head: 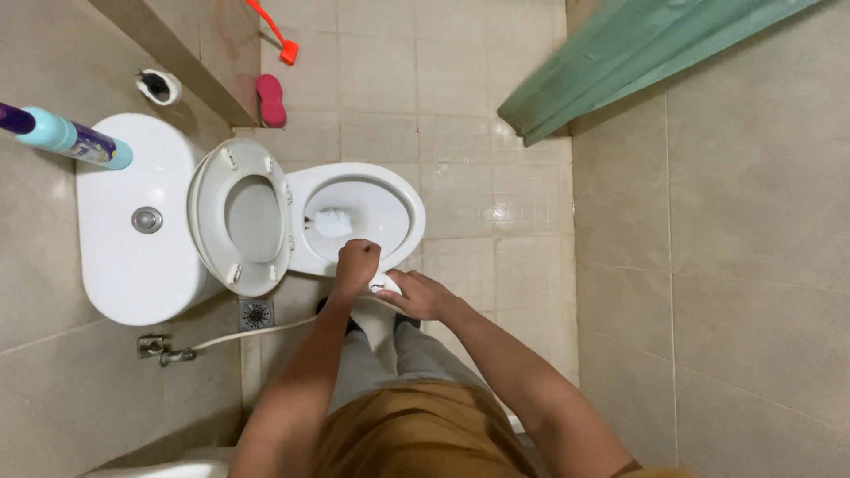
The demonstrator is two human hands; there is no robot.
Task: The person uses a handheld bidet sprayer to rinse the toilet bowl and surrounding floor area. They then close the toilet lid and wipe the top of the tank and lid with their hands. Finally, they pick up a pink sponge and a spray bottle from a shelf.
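My left hand (357,263) is fisted over the front rim of the white ceramic toilet bowl (400,190), fingers shut tight round a brush handle — the handle itself is hidden inside the fist. The white bristled brush head (333,223) sits down in the bowl, just ahead of that fist. My right hand (416,295) rests just beside it on a small white object (384,283) at the bowl's front edge; fingers curled loosely over it, can't tell if they actually grip it, and can't tell what it is.

The white oval seat and lid (241,219) stand raised against the white cistern (133,239). A teal and purple plastic bottle (66,137) lies on the cistern, its far end cut off by the frame edge.

Room: beige tiled floor (496,265) and walls, narrow stall. A round metal floor drain (255,312) sits beside the bowl's base, with a white hose (257,331) running to a metal wall valve (164,348). A pink sponge-like thing (271,100) and an orange handled tool (279,35) lie by the far wall — tool top cut off. The green door (637,53) is partly out of frame.
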